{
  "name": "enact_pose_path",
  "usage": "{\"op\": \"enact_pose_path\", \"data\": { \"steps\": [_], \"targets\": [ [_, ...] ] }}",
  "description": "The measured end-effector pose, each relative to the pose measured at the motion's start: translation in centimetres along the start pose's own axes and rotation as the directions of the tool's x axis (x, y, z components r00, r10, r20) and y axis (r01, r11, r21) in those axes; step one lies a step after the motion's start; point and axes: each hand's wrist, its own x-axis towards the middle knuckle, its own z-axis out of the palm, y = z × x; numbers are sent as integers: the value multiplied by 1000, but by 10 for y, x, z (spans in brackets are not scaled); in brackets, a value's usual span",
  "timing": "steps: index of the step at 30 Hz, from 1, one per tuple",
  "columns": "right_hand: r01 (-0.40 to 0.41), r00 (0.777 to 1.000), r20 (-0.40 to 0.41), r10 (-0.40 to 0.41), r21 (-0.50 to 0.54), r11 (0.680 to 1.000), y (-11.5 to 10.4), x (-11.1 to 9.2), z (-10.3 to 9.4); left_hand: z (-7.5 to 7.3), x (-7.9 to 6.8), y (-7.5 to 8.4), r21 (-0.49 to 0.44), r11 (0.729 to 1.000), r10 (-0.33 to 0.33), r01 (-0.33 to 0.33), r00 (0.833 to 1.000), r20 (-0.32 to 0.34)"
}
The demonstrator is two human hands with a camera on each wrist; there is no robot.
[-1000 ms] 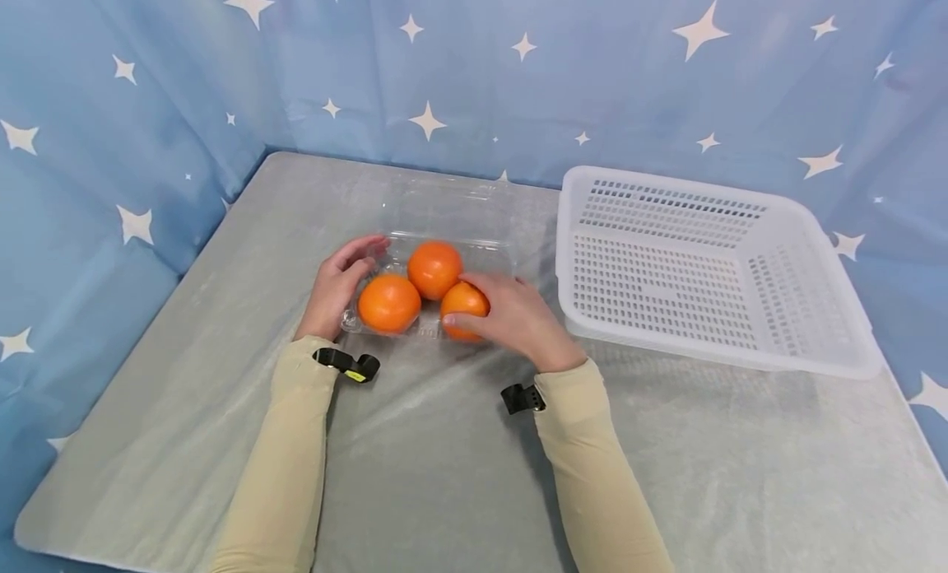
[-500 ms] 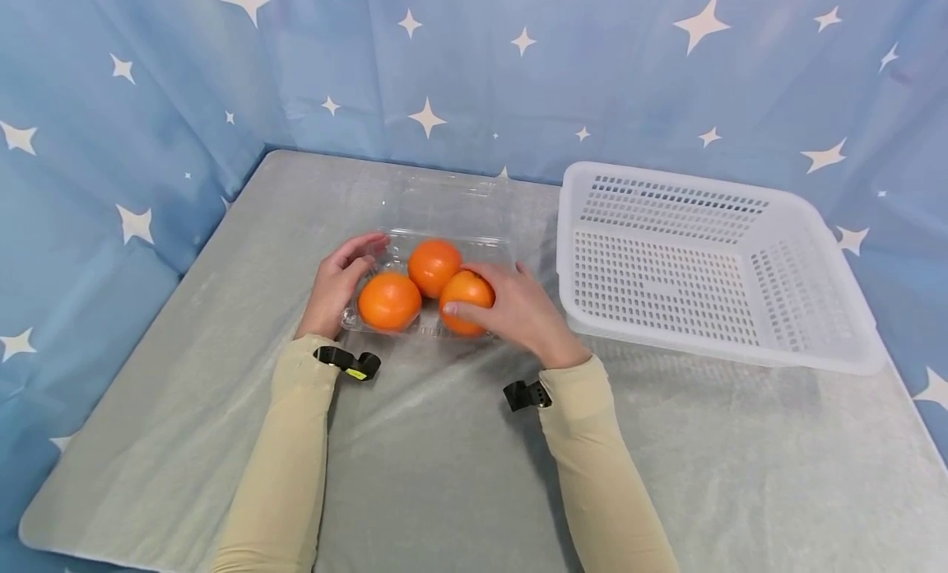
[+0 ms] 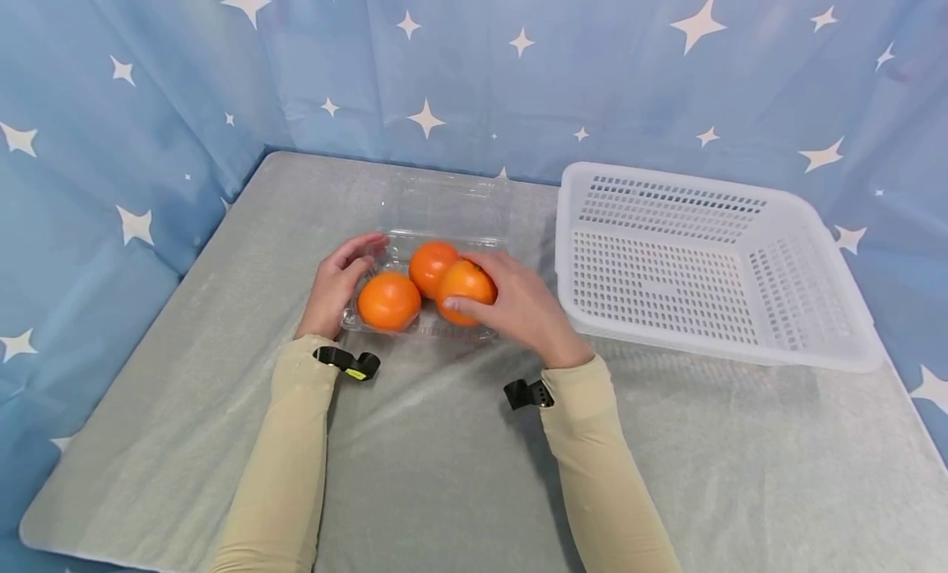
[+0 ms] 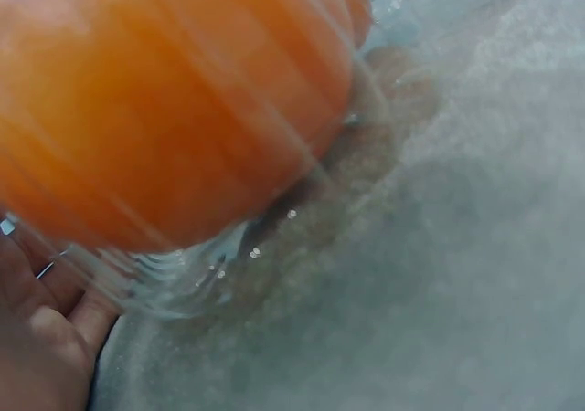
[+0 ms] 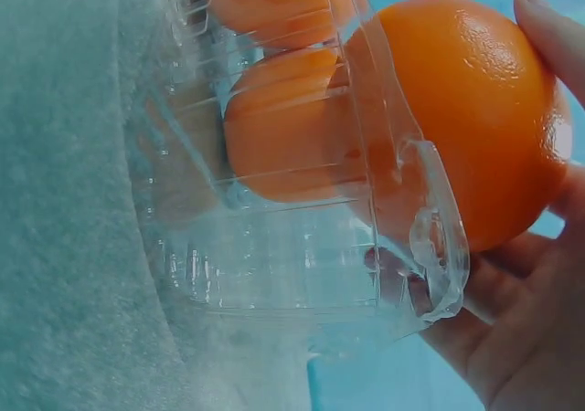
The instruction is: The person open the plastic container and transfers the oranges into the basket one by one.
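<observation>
In the head view, my right hand (image 3: 522,305) grips an orange (image 3: 465,291) by its right side, thumb in front. The right wrist view shows this orange (image 5: 466,119) raised to the rim of a clear plastic clamshell container (image 5: 274,265). Two other oranges lie in the container: one at the front left (image 3: 388,301), another behind it (image 3: 432,267). My left hand (image 3: 335,289) rests against the container's left side, its thumb and fingers relaxed. Part of that hand (image 4: 55,338) shows behind the clear wall in the left wrist view.
The container's clear lid (image 3: 448,202) lies folded back behind it. A white perforated plastic basket (image 3: 711,355) stands at the right of the grey cloth-covered table (image 3: 415,491). A blue curtain (image 3: 629,79) with white stars hangs along the back and left edges.
The orange in my right hand has risen from its place at the container's front right, and now partly overlaps the rear orange. My left hand has stayed still.
</observation>
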Motion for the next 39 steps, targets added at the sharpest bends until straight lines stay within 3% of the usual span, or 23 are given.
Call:
{"op": "enact_pose_path", "data": {
  "steps": [16,39],
  "targets": [
    [-28,1000,0,28,8,1000,-1,-1,0,2,0,4,-6,1000,-2,2,1000,9],
    [14,996,-87,-13,20,1000,-10,-7,-12,0,-2,2,-14,1000,6,-6,1000,16]
  ]
}}
